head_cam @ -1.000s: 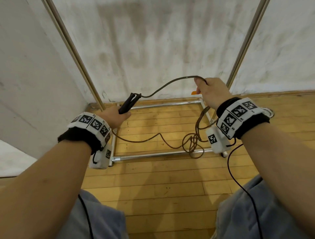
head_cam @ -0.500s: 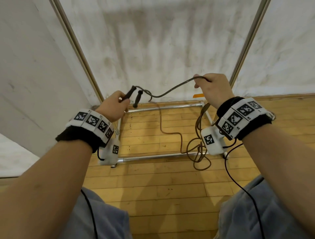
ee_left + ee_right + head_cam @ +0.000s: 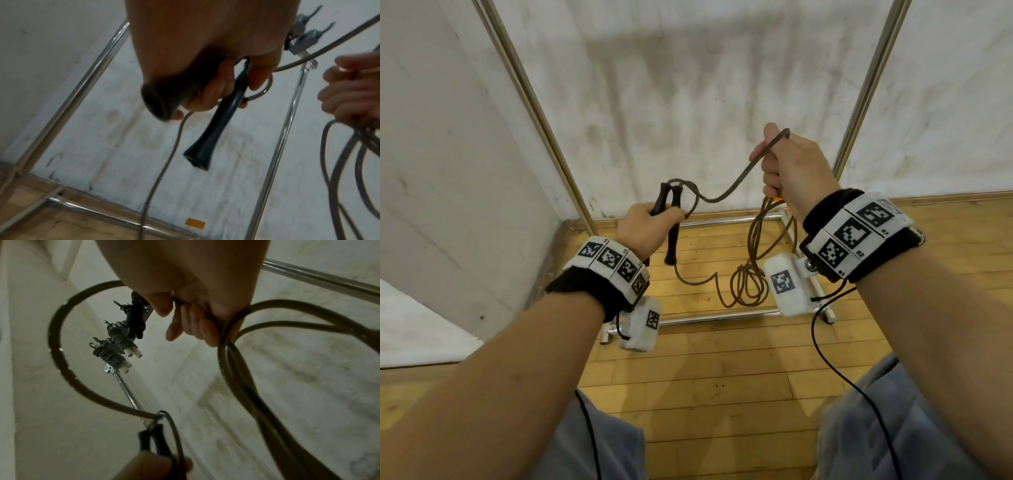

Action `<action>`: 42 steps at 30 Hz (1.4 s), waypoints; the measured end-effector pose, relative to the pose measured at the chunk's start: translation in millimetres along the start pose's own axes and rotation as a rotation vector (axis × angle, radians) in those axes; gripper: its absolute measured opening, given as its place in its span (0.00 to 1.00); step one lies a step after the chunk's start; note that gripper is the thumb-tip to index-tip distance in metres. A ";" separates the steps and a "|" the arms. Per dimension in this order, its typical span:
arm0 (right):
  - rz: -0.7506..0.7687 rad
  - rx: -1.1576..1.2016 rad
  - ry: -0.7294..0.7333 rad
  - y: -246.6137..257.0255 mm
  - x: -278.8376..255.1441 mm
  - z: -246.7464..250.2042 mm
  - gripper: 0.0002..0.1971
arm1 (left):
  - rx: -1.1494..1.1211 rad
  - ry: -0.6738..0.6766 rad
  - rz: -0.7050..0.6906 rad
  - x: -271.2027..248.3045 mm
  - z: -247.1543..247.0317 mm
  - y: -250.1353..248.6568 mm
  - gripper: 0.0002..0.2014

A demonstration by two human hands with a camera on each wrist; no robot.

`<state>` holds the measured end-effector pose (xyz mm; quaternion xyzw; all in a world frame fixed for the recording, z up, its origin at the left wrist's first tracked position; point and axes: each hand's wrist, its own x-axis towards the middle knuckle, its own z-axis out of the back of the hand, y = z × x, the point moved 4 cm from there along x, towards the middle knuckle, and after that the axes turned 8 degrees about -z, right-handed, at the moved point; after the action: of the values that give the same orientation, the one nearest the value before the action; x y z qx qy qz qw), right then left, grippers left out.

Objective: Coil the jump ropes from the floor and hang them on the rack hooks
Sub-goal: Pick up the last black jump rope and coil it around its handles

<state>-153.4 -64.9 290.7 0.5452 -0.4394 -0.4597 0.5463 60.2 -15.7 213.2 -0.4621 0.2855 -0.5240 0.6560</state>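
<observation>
A dark jump rope [image 3: 726,193] stretches between my two hands in front of the rack. My left hand [image 3: 650,224] grips its two black handles [image 3: 671,233] together; the left wrist view shows one handle [image 3: 213,129] sticking down past my fingers. My right hand [image 3: 787,171], held higher, grips several gathered loops of the rope [image 3: 236,369], which hang below it [image 3: 750,287] above the floor. In the right wrist view three coiled jump ropes [image 3: 117,344] hang on hooks on the rack's top bar. Empty hooks [image 3: 304,30] show in the left wrist view.
The rack's metal uprights [image 3: 534,113] [image 3: 866,92] stand against a stained white wall. Its base bars [image 3: 722,317] lie on the wooden floor under the hanging loops. A white wall closes in on the left. An orange tag [image 3: 195,224] sits at the wall's foot.
Both hands have risen and my left hand has come in toward the right. The handles have turned more upright, and the rope's slack has lifted off the floor into hanging loops.
</observation>
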 end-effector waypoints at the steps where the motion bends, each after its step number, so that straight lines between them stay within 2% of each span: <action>1: -0.008 -0.034 -0.013 -2.1 2.0 1.2 0.19 | -0.035 -0.032 -0.009 1.7 -0.8 -4.2 0.08; 2: -0.009 -0.125 -0.038 -4.6 3.9 3.9 0.19 | -0.060 -0.057 -0.023 3.7 -0.2 -8.9 0.07; 5: -0.030 -0.650 -0.052 -24.1 10.5 15.5 0.18 | -0.057 -0.112 -0.103 8.9 8.9 -21.8 0.06; 8: -0.236 -1.182 0.145 -61.0 11.1 23.3 0.14 | 0.063 -0.083 -0.166 11.4 15.1 -28.7 0.16; 10: -0.353 -1.470 0.306 -77.7 4.4 23.3 0.15 | 0.139 -0.048 -0.192 9.9 17.5 -32.9 0.13; 11: -0.374 -1.521 0.352 -81.4 1.9 21.7 0.20 | 0.171 -0.017 -0.213 8.0 17.8 -34.8 0.12; 12: -0.361 -1.486 0.366 -82.4 1.5 18.6 0.27 | 0.216 0.031 -0.242 5.2 16.6 -37.2 0.11; 13: -0.317 -1.351 0.353 -80.2 1.5 13.2 0.34 | 0.272 0.091 -0.276 1.6 14.6 -39.7 0.11; 15: -0.206 -0.866 0.368 -68.2 0.2 -4.9 0.42 | 0.365 0.213 -0.352 -7.2 8.3 -45.8 0.11; 16: -0.180 -0.614 0.426 -61.9 -2.5 -16.5 0.43 | 0.385 0.249 -0.386 -10.5 6.1 -50.4 0.11; 17: -0.171 -0.424 0.501 -58.3 -6.2 -28.0 0.42 | 0.384 0.265 -0.410 -12.6 5.4 -54.5 0.12; 18: -0.185 -0.312 0.559 -56.4 -10.4 -37.0 0.36 | 0.362 0.266 -0.424 -13.1 5.6 -58.5 0.11; 19: -0.184 -0.244 0.590 -56.1 -13.2 -44.9 0.25 | 0.343 0.259 -0.426 -12.4 6.9 -61.4 0.09; 21: -0.183 -0.158 0.588 -56.4 -15.7 -52.2 0.01 | 0.361 0.247 -0.409 -9.9 9.1 -62.9 0.09; 23: -0.221 -0.067 0.584 -58.1 -14.2 -53.3 0.09 | 0.410 0.260 -0.386 -8.9 10.4 -59.5 0.11; 26: -0.245 0.072 0.563 -54.8 -9.8 -54.4 0.12 | 0.440 0.305 -0.352 -8.3 11.0 -53.9 0.12; 29: -0.229 0.067 0.469 -54.3 -4.0 -51.8 0.20 | 0.462 0.367 -0.344 -7.2 7.6 -48.5 0.13; 33: -0.177 0.086 0.332 -45.8 4.8 -43.0 0.20 | 0.306 0.390 -0.269 -7.4 8.1 -35.9 0.10; 35: -0.154 0.111 0.229 -40.8 11.4 -33.0 0.20 | 0.268 0.365 -0.236 -6.1 9.3 -27.6 0.12; 37: -0.127 0.078 0.157 -38.8 15.5 -24.5 0.20 | 0.232 0.306 -0.240 -6.4 7.9 -23.0 0.09; 39: -0.106 0.021 0.122 -40.5 16.5 -20.8 0.21 | 0.304 0.224 -0.308 -9.0 3.8 -22.5 0.06; 42: -0.084 -0.029 0.086 -41.3 16.7 -19.6 0.22 | 0.417 0.116 -0.415 -13.4 -2.8 -23.4 0.14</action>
<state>-131.9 -76.7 248.7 0.5742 -0.3856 -0.4647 0.5528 44.1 -4.4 231.8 -0.3354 0.1081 -0.7196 0.5983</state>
